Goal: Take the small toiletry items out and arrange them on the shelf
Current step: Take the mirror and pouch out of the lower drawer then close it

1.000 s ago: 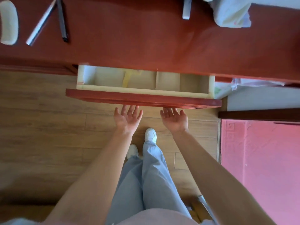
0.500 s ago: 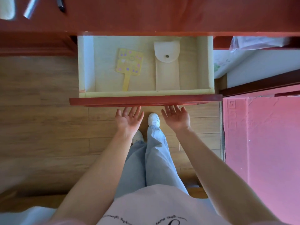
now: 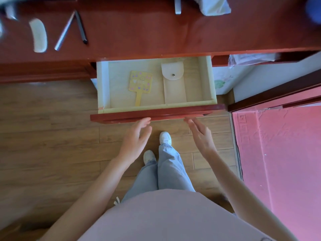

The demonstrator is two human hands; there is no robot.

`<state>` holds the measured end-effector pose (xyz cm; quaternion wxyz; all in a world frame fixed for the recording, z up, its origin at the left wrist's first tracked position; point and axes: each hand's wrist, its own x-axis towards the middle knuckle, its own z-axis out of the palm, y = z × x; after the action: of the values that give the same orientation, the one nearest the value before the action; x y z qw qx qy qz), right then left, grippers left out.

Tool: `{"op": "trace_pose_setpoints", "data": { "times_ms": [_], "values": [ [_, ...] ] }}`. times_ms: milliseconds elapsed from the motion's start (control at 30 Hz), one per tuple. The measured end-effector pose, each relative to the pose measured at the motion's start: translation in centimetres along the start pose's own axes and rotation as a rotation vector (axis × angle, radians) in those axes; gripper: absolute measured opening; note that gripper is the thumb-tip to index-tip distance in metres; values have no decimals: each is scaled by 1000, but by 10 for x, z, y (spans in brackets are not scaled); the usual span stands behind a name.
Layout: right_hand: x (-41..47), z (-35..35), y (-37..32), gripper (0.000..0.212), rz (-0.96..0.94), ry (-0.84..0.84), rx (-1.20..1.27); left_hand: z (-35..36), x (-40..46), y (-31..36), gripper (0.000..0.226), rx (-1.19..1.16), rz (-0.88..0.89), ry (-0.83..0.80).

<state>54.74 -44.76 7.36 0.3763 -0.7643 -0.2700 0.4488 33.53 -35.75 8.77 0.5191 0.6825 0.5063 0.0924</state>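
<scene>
The red wooden drawer [image 3: 156, 113] stands pulled out, its pale inside showing. A yellow hand mirror [image 3: 140, 84] with purple dots lies left of centre in it. Beside it on the right lies a cream pouch [image 3: 173, 84] with a snap flap. My left hand [image 3: 134, 138] hangs just below the drawer front, fingers straight, holding nothing. My right hand [image 3: 201, 134] is likewise below the front edge, fingers straight and empty, fingertips near the red front.
On the red tabletop [image 3: 139, 30] above lie a white comb [image 3: 38, 35], a silver pen [image 3: 64, 31], a dark pen [image 3: 81, 27], a white stick [image 3: 177, 6] and a white bag [image 3: 215, 5]. A pink bed [image 3: 281, 162] flanks my right. Wooden floor lies below.
The drawer has slid out from nearly closed to wide, baring the mirror and pouch. Both hands have turned from palm-up under the front to edge-on just below it.
</scene>
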Motion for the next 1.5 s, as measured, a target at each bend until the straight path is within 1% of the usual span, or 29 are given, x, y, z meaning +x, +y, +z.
{"op": "trace_pose_setpoints", "data": {
  "times_ms": [67,133,200,300,433,533,600,733,867,1033,1167,1333,1400,1500],
  "values": [
    [-3,-8,-19,26,-119,53,-98,-9,1,12,36,248,210,89],
    [-1,-13,-36,26,-213,92,-182,-15,10,18,35,412,352,192],
    [7,-16,-51,26,-271,114,-258,-19,25,22,36,511,405,257],
    [28,-18,-66,31,-279,105,-398,-24,53,24,40,629,409,273],
    [68,-16,-70,44,-207,50,-590,-30,84,15,40,754,325,242],
    [101,-10,-69,52,-147,-10,-723,-32,102,2,41,774,210,235],
    [122,-3,-67,57,-127,-66,-791,-34,113,-5,45,774,113,209],
    [157,12,-64,72,-80,-196,-897,-31,137,-11,57,763,-158,83],
    [183,21,-58,89,-67,-217,-907,-22,153,-13,62,741,-309,18],
    [195,26,-53,100,-119,-160,-953,-15,168,-13,64,675,-377,55],
    [199,29,-50,103,-125,-143,-933,-9,177,-12,53,642,-403,149],
    [200,28,-47,104,-106,-136,-805,-8,182,-13,39,574,-400,220],
    [200,28,-47,105,-96,-140,-745,-9,183,-12,38,561,-397,242],
    [200,28,-49,105,-84,-160,-683,-12,184,-12,42,541,-390,233]
  ]
}}
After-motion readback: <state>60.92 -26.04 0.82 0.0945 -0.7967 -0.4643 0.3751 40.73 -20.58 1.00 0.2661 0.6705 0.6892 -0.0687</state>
